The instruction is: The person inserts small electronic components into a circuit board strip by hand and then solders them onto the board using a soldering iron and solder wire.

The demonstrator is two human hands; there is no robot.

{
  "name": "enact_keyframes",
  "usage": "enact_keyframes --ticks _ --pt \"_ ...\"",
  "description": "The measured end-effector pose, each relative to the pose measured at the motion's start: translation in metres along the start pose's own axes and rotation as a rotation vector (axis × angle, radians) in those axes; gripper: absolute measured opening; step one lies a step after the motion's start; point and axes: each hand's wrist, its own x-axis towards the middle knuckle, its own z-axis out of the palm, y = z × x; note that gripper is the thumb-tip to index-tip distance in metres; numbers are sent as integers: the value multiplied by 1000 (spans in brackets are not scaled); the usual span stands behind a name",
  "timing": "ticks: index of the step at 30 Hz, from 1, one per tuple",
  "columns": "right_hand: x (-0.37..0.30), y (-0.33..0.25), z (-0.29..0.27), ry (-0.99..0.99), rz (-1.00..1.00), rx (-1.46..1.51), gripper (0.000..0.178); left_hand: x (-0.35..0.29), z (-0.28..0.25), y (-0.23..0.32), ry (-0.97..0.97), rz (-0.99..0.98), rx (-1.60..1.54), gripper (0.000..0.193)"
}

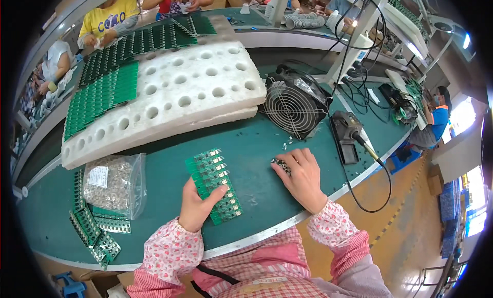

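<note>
Two forearms in printed sleeves are coming in from the near edge. Left hand (197, 205): gripping one green circuit panel (211, 177) over the bench (167, 195), thumb pressing across its face, fingers going underneath; the panel is tilting slightly, its long side running away from the body. Right hand (304, 177): lying palm down to the right of the panel, fingers bending over a small heap of parts (282, 167); whether it is gripping any, cannot tell. Parts are too small to count.

To the left, several loose circuit strips (86, 226) are overlapping, exact number unclear; one clear bag (115, 187) of small pieces is lying just beside them. Farther off, one black fan (291, 109) is standing near one soldering iron (360, 140), which is resting in its holder (349, 155). White foam (179, 120) is carrying many green boards (115, 87). Beyond, at least three co-workers are sitting: yellow shirt (110, 15), red shirt (177, 0), blue shirt (440, 120).
</note>
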Motion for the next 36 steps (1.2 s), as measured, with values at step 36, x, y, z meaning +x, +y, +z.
enact_keyframes --ticks 36 --pt "-14 -53 -6 -290 -147 234 8 -6 1 -12 -82 -33 -164 38"
